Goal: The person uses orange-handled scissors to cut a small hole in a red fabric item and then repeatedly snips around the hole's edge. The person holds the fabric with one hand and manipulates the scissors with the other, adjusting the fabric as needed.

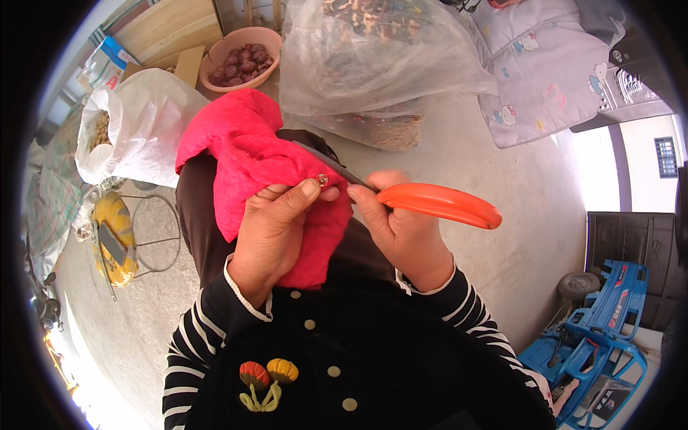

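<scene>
A bright pink-red cloth (252, 156) lies over my lap. My left hand (279, 220) pinches a fold of it between thumb and fingers, beside a small round metal snap fastener (322, 180). Scissors with an orange handle (441, 204) are in my right hand (403, 226); their dark blades (333, 164) point up and left across the cloth, just above the fastener. How far apart the blades are, I cannot tell.
Beyond my knees stand a pink basin (269, 40) of red onions and a clear plastic bag (376, 70). A white sack (156, 123) and a wire-framed stool with a yellow seat (115, 236) are on the left. A blue vehicle (602, 317) stands at the right.
</scene>
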### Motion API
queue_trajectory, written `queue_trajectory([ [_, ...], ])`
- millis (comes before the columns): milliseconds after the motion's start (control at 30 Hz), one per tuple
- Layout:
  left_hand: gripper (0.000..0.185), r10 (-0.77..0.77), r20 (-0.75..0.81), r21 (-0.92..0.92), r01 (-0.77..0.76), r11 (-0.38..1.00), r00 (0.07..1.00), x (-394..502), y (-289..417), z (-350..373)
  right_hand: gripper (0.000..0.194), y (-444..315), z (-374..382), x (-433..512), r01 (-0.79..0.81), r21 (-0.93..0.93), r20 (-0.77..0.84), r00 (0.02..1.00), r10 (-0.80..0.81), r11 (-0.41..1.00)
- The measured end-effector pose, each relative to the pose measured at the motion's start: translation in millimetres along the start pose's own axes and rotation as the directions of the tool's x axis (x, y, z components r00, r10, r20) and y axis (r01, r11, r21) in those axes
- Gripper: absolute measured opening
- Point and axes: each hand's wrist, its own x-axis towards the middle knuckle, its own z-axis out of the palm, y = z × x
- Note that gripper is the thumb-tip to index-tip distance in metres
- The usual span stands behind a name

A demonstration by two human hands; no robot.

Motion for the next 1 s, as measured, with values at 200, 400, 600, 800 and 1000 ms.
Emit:
queue_trajectory([
  [200,0.011,0.015,0.034,-0.087,-0.012,0.996,0.999,-5,8,-2,0.023,-1,-28,3,-0.132,0.034,0.031,0.991,0.131,0.991],
  [400,0.011,0.030,0.033,-0.078,-0.027,0.997,0.999,-6,9,-4,0.016,-10,-37,-2,-0.093,0.084,0.153,0.985,0.079,0.992],
  [600,0.012,0.033,0.035,-0.043,-0.031,0.999,0.999,-7,11,-2,0.015,-17,-33,-1,-0.106,0.091,0.190,0.978,0.087,0.990],
  [800,0.013,0.064,0.058,-0.036,-0.062,0.997,0.996,-8,10,-2,0.016,-12,-25,1,-0.076,0.078,0.189,0.980,0.060,0.994],
  [1000,0.013,0.042,0.048,-0.044,-0.040,0.998,0.998,-9,11,-2,0.016,-15,-23,3,-0.119,0.101,0.200,0.975,0.096,0.988],
])
